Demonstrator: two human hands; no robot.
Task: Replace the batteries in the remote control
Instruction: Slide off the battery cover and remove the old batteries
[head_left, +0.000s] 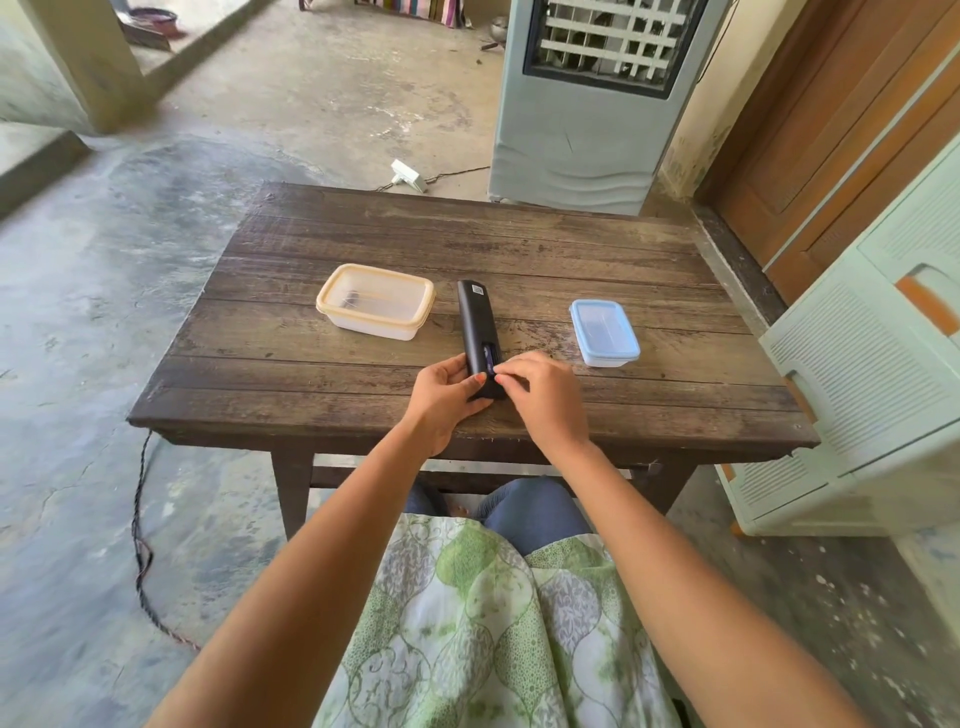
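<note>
A black remote control (475, 322) lies face down on the wooden table (311, 374), its long axis pointing away from me. Its battery bay near my end is uncovered and a purple battery (491, 359) shows inside. My left hand (447, 397) grips the remote's near left side. My right hand (540, 395) rests on the near right side, its fingertips pinching at the battery's end. I cannot see the battery cover.
A clear box with a cream rim (375, 300) stands left of the remote, something dark inside. A small lidded blue box (604, 332) stands to the right. An air cooler (587, 98) is behind the table, a pale green cabinet (872, 374) at right.
</note>
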